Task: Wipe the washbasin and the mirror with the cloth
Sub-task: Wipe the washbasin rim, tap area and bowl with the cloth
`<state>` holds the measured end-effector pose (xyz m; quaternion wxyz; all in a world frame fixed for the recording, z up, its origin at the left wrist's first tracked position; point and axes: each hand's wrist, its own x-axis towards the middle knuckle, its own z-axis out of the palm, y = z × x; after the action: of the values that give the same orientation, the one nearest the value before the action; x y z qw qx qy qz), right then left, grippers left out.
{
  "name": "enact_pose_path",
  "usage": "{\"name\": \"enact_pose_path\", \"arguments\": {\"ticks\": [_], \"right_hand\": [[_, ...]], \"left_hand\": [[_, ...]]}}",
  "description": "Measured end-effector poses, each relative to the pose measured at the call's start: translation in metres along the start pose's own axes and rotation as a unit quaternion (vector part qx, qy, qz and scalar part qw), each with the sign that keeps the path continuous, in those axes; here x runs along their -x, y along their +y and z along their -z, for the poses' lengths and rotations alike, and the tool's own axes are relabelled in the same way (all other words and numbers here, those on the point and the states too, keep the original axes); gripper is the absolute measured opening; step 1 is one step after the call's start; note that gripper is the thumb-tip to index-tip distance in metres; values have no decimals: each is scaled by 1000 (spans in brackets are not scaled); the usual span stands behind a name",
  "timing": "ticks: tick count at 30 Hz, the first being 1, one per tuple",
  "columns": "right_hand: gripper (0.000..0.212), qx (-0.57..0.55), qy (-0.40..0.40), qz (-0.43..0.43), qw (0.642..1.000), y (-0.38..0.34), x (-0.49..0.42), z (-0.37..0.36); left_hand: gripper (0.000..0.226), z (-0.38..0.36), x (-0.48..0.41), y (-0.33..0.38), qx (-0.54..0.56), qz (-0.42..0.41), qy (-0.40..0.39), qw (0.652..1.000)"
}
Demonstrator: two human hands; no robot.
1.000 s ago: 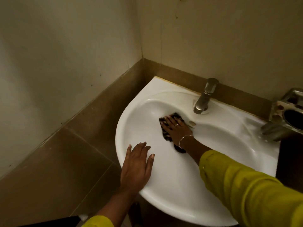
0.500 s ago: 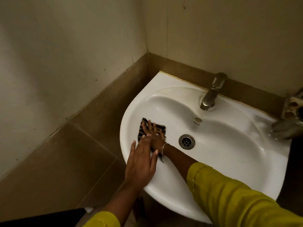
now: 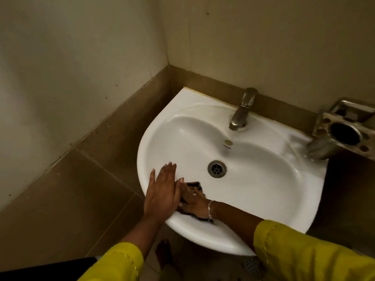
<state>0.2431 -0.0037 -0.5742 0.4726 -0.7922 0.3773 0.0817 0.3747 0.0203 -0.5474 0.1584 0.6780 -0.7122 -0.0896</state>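
A white washbasin [image 3: 263,179] is fixed in the corner, with a metal drain [image 3: 217,168] at its middle. My right hand [image 3: 192,203] presses a dark striped cloth [image 3: 195,186] flat against the near-left inner wall of the bowl; the cloth is mostly hidden under the hand. My left hand [image 3: 162,191] rests flat with straight fingers on the basin's near-left rim, partly covering the right hand's fingers. No mirror is in view.
A metal tap [image 3: 242,110] stands at the back of the basin. A metal soap and tumbler holder [image 3: 345,130] juts from the wall at the right, over the basin's right end. Brown tiled walls close in behind and to the left.
My right hand has slid the cloth from under the tap across the bowl to its near-left wall. The drain is now uncovered. My left hand has stayed on the rim.
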Motion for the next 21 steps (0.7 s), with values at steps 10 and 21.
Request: {"name": "enact_pose_path", "arguments": {"ticks": [10,21], "right_hand": [[59,154,-111,-71,979,56,74,20],[54,281,-12,-175,944,91,109,48]], "left_hand": [[71,-1,-1,-1,5,8,-8,1000],[74,1,0,0,8,8,-12,1000]]}}
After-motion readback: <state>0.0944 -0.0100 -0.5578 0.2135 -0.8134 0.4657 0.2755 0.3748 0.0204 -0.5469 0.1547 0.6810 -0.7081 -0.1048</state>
